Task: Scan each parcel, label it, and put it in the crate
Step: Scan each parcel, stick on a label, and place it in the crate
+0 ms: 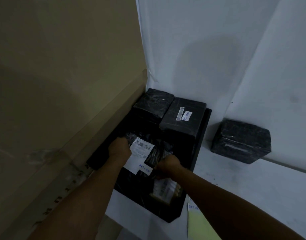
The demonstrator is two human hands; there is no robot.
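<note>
- The black crate (203, 135) stands on the white worktop (252, 187), pushed against a tall cardboard wall (62, 101) on its left side.
- Both hands hold one soft parcel (148, 158) in dark plastic, low inside the near half of the crate.
- The left hand (120, 148) grips the far-left end of the parcel with curled fingers; the right hand (167, 166) grips the near-right end in the same way.
- The long axis of the parcel runs on a slant between the two hands, from far left to near right, so both hands are equally near to it.
- On its top face I see a white shipping label (140, 153) with a barcode and a small note (145, 168) with the word "RETURN", so this parcel seems already scanned and labelled.
- Two boxes stand in the far half of the crate: a plain box (153, 104) wrapped in black film, and a second box (183, 116) with a barcode strip and a "RETURN" note.
- Under the right wrist lies another pale packet (164, 189); the picture is dark, so I cannot tell well what it is.
- The coming move is probably to let go; the parcel must settle flat in the free space before the boxes.
- One more wrapped box (240, 141) waits on the worktop to the right of the crate, apart from it, and it shows no note.
- A yellow sheet (199, 222) lies at the near right corner of the crate.
</note>
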